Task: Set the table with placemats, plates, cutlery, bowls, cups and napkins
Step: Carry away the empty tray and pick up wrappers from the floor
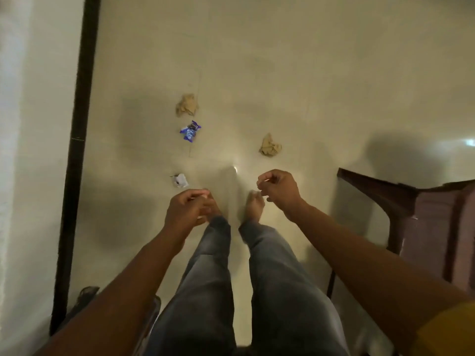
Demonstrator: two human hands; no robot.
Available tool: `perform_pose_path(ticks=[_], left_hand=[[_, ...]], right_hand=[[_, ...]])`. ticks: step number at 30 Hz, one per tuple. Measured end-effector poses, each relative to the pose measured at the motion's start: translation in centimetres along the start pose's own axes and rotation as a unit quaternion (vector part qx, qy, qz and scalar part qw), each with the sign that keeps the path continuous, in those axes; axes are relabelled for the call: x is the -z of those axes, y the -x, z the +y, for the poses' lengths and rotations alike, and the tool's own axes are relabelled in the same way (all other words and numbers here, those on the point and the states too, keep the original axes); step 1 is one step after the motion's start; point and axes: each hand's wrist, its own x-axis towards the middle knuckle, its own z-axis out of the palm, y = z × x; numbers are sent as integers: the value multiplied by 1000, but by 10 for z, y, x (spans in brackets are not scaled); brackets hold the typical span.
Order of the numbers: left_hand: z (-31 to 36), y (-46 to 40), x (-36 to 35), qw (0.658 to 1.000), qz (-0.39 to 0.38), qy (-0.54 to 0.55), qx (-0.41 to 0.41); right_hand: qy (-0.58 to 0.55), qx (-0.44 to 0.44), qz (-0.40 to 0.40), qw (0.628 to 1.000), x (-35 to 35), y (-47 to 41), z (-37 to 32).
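No placemats, plates, cutlery, bowls, cups or napkins in view, so you can't judge weight or grip points. Your left hand (186, 208) and right hand (279, 191) hang over the floor (308, 86), fingers curled; whether either holds anything, can't tell. Crumpled paper (187, 104), a wrapper (190, 131), a chair (424, 214) nearby.

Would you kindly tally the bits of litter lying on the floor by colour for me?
Tan crumpled paper: 2, one farther off and one nearer on the right
Blue and purple wrapper: 1
White scrap: 1
Total: 4
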Motion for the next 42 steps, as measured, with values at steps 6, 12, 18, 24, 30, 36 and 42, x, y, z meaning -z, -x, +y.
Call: perform_pose_path(ticks=[6, 12, 18, 24, 30, 36, 42], left_hand=[[-13, -119, -34, 998, -17, -34, 45], [-48, -242, -90, 996, -24, -36, 83], [-83, -333, -140, 993, -34, -53, 101], [-94, -392, -171, 991, -45, -43, 119], [-96, -419, -183, 989, -39, 13, 142], [-75, -410, -181, 986, -27, 41, 157], [-53, -384, -161, 972, -37, 158, 171]], right_hand=[[154, 16, 27, 988, -1, -136, 53], [236, -2, 36, 971, -20, -289, 120], [373, 45, 4, 927, -33, -405, 162], [462, 62, -6, 885, -46, -481, 184], [530, 104, -13, 841, -56, -513, 191], [464, 92, -16, 881, -46, -490, 156], [344, 183, -145, 909, -65, -417, 99]])
